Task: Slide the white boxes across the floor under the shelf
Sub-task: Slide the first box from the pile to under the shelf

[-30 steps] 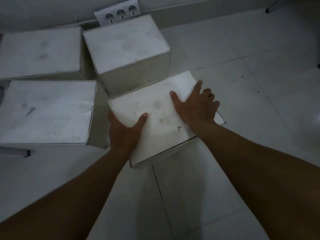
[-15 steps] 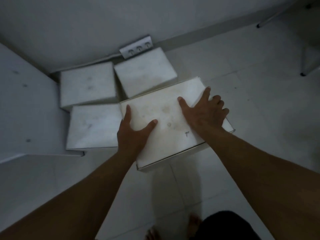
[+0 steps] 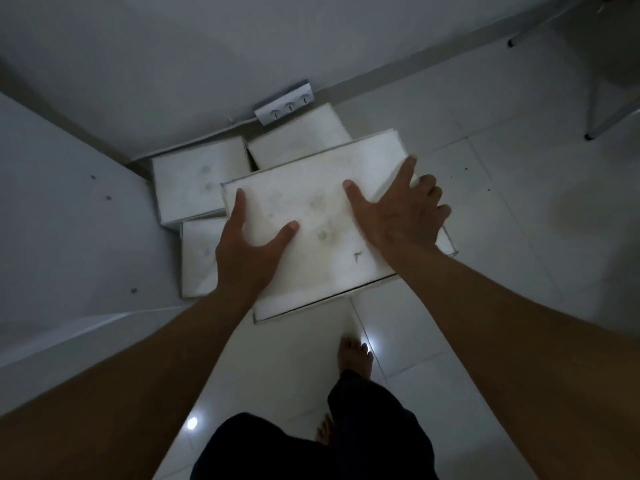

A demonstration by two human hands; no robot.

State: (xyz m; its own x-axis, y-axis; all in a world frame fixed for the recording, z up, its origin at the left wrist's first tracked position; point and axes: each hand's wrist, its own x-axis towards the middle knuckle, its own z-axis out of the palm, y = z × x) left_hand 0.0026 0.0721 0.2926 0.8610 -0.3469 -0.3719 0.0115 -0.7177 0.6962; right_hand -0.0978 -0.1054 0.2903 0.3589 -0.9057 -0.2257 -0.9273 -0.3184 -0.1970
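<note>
Head view: you are holding the nearest white box (image 3: 322, 233) with both hands. Your left hand (image 3: 249, 251) is clamping its near-left corner, thumb spread across the top and fingers wrapped down the left side. Your right hand (image 3: 401, 213) is lying flat and spread on the top toward the right edge, fingertips curling over that edge. Neither hand is closed into a fist; both are pressing on the box.

Compared with one second ago, the viewpoint is rising and pulling back: your bare foot (image 3: 355, 356) and dark trouser leg (image 3: 367, 420) are now coming into frame, and the box is covering more of the three boxes behind it. It appears to be leaving the floor rather than sliding, though contact with the tiles cannot be confirmed.

The other boxes are sitting together against the wall: the rear left box (image 3: 194, 183), the rear right box (image 3: 301, 133) below the socket strip (image 3: 285, 105), and the front left box (image 3: 201, 254) beside the white shelf panel (image 3: 69, 216).

For the task, the held box is not yet under the shelf.
</note>
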